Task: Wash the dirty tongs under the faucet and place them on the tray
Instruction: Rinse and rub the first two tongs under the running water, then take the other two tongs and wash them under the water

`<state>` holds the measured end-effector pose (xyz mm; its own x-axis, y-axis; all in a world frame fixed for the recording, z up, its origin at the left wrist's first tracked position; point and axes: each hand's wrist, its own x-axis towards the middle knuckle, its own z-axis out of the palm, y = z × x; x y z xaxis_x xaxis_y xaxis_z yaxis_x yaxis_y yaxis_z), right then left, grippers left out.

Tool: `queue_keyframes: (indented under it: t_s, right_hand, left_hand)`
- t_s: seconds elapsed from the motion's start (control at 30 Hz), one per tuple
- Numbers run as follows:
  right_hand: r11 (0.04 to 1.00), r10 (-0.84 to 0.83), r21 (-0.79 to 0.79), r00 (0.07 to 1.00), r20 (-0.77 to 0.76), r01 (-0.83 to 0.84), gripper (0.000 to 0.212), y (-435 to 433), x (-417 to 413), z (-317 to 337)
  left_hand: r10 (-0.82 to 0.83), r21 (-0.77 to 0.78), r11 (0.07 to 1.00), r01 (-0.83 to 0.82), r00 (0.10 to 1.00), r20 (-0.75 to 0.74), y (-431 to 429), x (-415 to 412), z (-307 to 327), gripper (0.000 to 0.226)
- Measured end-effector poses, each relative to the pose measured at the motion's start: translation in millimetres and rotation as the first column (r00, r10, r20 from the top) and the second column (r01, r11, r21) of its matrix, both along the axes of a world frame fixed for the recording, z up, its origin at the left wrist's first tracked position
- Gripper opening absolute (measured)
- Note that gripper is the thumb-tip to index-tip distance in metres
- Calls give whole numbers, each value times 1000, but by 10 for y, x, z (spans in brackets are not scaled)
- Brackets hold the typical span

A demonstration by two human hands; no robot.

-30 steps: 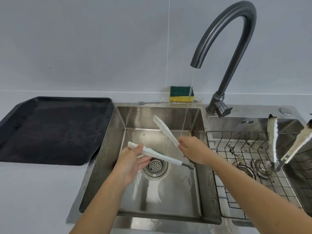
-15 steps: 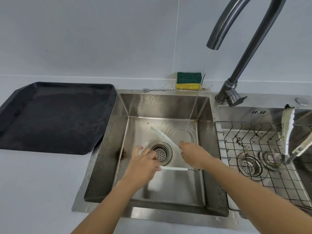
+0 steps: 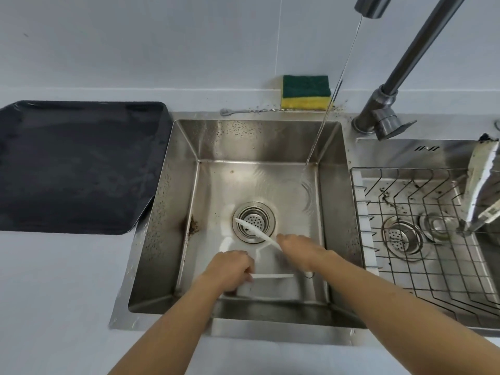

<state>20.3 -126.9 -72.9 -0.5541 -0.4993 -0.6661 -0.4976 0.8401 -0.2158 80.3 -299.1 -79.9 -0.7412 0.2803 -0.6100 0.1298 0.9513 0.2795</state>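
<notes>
White tongs [image 3: 257,234] are spread open low in the left sink basin [image 3: 189,169], in front of the drain [image 3: 253,222]. My right hand [image 3: 300,250] grips the upper arm near the hinge. My left hand [image 3: 230,269] is closed on the lower arm [image 3: 273,276]. A thin water stream [image 3: 335,90] falls from the dark faucet [image 3: 405,52] and lands at the basin's back right, away from the tongs. The black tray [image 3: 75,166] lies on the counter to the left.
A second, dirty pair of tongs [image 3: 481,180] leans in the wire rack [image 3: 422,239] over the right basin. A green and yellow sponge [image 3: 305,92] stands against the back wall. Brown grime [image 3: 193,226] sits at the basin's left wall.
Both hands have brought the tongs down and toward me, out of the water stream. The view has tilted downward, so the faucet spout is now cut off at the top.
</notes>
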Motion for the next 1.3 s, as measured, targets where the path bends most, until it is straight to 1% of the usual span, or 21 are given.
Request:
queue_keyframes:
  t_s: [0.2, 0.37, 0.47, 0.57, 0.63, 0.73, 0.8, 0.87, 0.93, 1.03, 1.13, 1.23, 1.3]
  right_hand:
    - [998, 58, 34, 998, -26, -57, 29, 30, 41, -135]
    - [997, 72, 24, 997, -22, -71, 28, 61, 65, -212]
    - [997, 75, 34, 997, 3, -75, 26, 114, 60, -269]
    - [997, 69, 34, 997, 15, -69, 25, 138, 56, -281]
    - [999, 43, 24, 999, 14, -43, 24, 143, 52, -272]
    - [1000, -14, -12, 1000, -2, 14, 26, 129, 16, -201]
    - [1000, 4, -12, 1000, 3, -4, 30, 90, -57, -101]
    - [1000, 17, 14, 999, 33, -18, 34, 65, -152, 65]
    - [1000, -8, 28, 999, 41, 7, 36, 62, -249, 272]
    - [996, -85, -28, 996, -15, 84, 39, 106, -355, 628]
    - [981, -161, -122, 983, -89, 150, 40, 214, -401, 998]
    - [964, -215, -197, 962, -169, 181, 35, 413, -398, 1319]
    - [947, -268, -241, 936, -229, 212, 30, 614, -373, 1515]
  left_hand:
    - [-35, -32, 999, 37, 997, 75, 47, 17, -135, 19]
    - [-146, -62, 986, 155, 981, 124, 119, 61, -198, 22]
    - [-231, -93, 966, 243, 965, 122, 149, 76, -204, 23]
    - [-305, -89, 945, 316, 945, 118, 160, 93, -213, 22]
    - [-280, -65, 955, 289, 952, 126, 151, 87, -216, 21]
    - [-118, -22, 992, 122, 983, 138, 121, 40, -181, 26]
    - [-20, -25, 999, 24, 987, 159, 67, -23, -153, 30]
    - [20, -39, 999, -12, 979, 202, 8, -120, -85, 32]
    - [27, -30, 999, -21, 974, 224, -25, -252, 59, 36]
    - [30, 3, 1000, -31, 988, 152, 15, -469, 424, 37]
    - [32, 43, 999, -33, 999, 10, 182, -648, 891, 39]
    - [35, 112, 993, -22, 993, -109, 412, -731, 1306, 45]
    - [50, 186, 983, -9, 975, -216, 605, -750, 1535, 41]
